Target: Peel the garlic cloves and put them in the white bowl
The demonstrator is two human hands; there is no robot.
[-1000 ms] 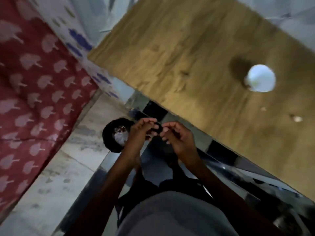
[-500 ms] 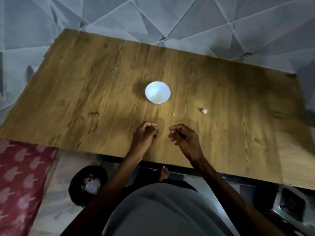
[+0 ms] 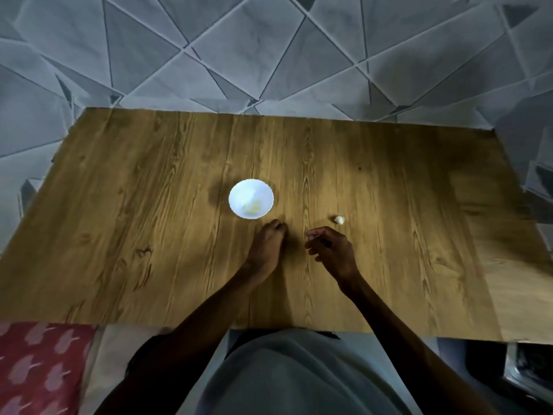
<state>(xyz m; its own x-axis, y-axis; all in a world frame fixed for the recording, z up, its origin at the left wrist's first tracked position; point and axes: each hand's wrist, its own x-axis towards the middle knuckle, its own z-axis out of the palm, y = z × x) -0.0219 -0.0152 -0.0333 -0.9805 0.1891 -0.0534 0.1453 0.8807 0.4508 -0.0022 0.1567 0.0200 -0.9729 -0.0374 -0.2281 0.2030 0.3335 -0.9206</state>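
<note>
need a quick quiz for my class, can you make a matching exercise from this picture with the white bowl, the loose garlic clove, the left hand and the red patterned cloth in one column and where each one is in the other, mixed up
Things
1. round white bowl
2. small whitish garlic clove
3. left hand
4. red cloth with pink pattern

Places
A. lower left corner, off the wooden table
B. alone on the wood, just beyond the right hand
C. middle of the table, yellowish bits inside
D. back up, fingers curled, just on the near side of the bowl

Pairs: 1-C, 2-B, 3-D, 4-A
</note>
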